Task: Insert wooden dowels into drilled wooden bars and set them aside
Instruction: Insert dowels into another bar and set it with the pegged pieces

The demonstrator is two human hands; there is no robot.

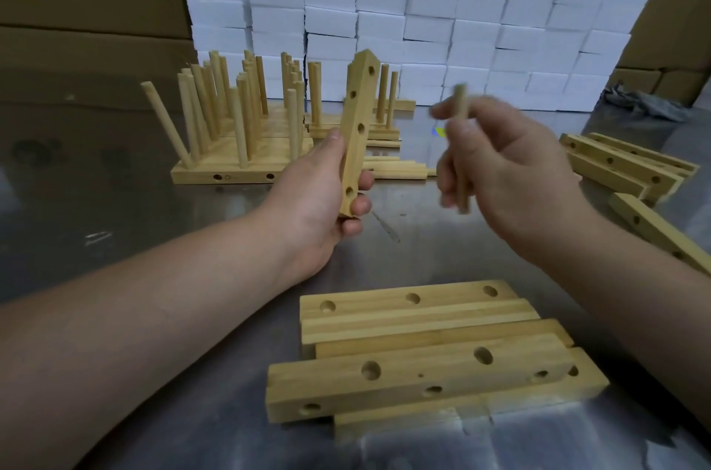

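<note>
Head view: over a metal table (154, 223), our left hand (327, 192) grips a drilled bar (359, 115) by its lower end and holds it nearly upright, thumb on one side and fingers curled round the other, four holes facing us. Our right hand (508, 169), blurred, has its fingers curled round a dowel (460, 115), which stands upright just right of the bar and apart from it. We see finished bars (238, 123) bristling with dowels at the far left of the table. Loose dowels (396, 171) lie flat behind the left hand. A pile of bare bars (423, 365) sits nearest us, and more bars (623, 165) lie to the right. White blocks (461, 7) are stacked behind the table, with cardboard boxes (88, 7) to their left.
</note>
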